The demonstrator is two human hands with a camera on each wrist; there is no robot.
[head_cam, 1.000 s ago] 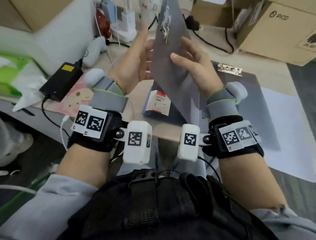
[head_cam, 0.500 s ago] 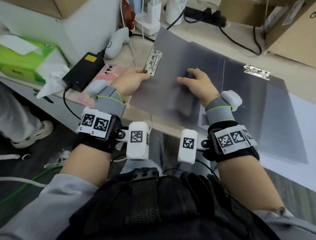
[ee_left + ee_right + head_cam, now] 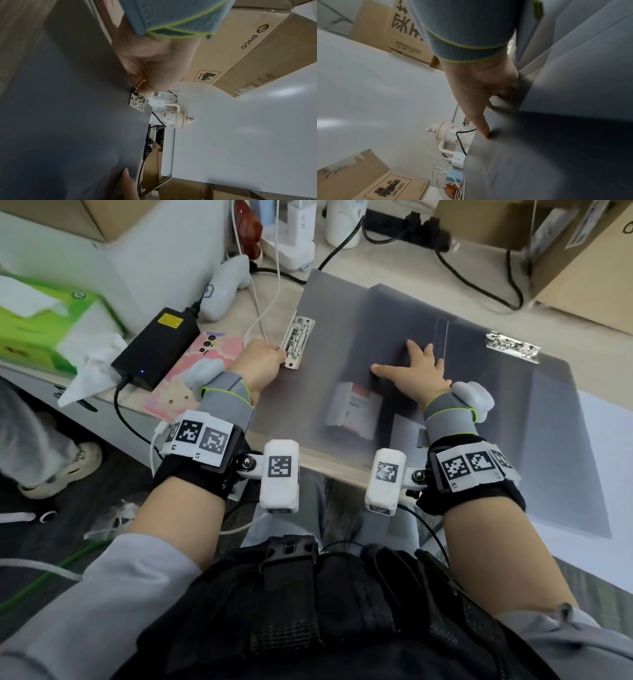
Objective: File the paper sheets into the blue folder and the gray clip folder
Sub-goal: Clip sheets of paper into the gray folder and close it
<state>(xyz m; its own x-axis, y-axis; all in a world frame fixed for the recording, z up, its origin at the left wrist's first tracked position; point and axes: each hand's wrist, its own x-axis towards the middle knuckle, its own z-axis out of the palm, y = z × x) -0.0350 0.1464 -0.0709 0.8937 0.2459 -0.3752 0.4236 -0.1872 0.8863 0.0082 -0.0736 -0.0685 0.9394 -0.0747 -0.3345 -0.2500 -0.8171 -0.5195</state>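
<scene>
Gray clip folder flat on the counter, long axis running 10 to 4 o'clock; its metal clip on the 9 o'clock edge. Left hand is the nearer one — fingers curled, pinching the clip's lower end. Right hand lies flat on the cover at 3 o'clock from the clip, fingers straight and spread, pressing down, holding nothing. Second clip folder and white paper lie toward 4 o'clock; blue folder not visible.

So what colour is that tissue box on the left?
The tissue box is bright green with white; it shows best in the head view.
</scene>
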